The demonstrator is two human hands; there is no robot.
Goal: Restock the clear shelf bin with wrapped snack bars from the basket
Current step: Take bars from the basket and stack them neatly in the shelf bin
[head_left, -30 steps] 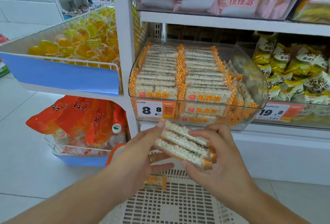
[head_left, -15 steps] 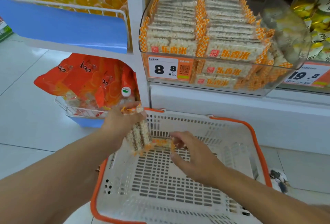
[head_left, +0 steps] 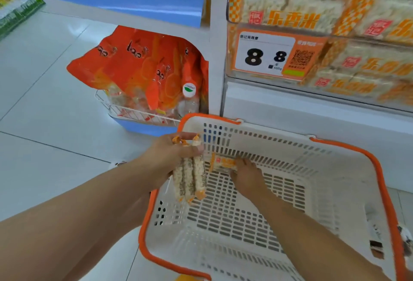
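The left hand [head_left: 169, 157] was held over the near-left rim of the basket [head_left: 335, 191], fingers curled round three bars [head_left: 190, 180] that hung roughly upright. The right hand [head_left: 248, 175] was lowered inside the basket, fingertips gripping a single bar [head_left: 223, 164] lying against the far wall. The basket was seen on the floor [head_left: 44, 124] below the clear bin [head_left: 324, 34], which was stacked with bars behind an "8.8" price tag [head_left: 266, 54]. Orange bags [head_left: 145, 68] were noted in a wire rack [head_left: 134, 113] to the left.
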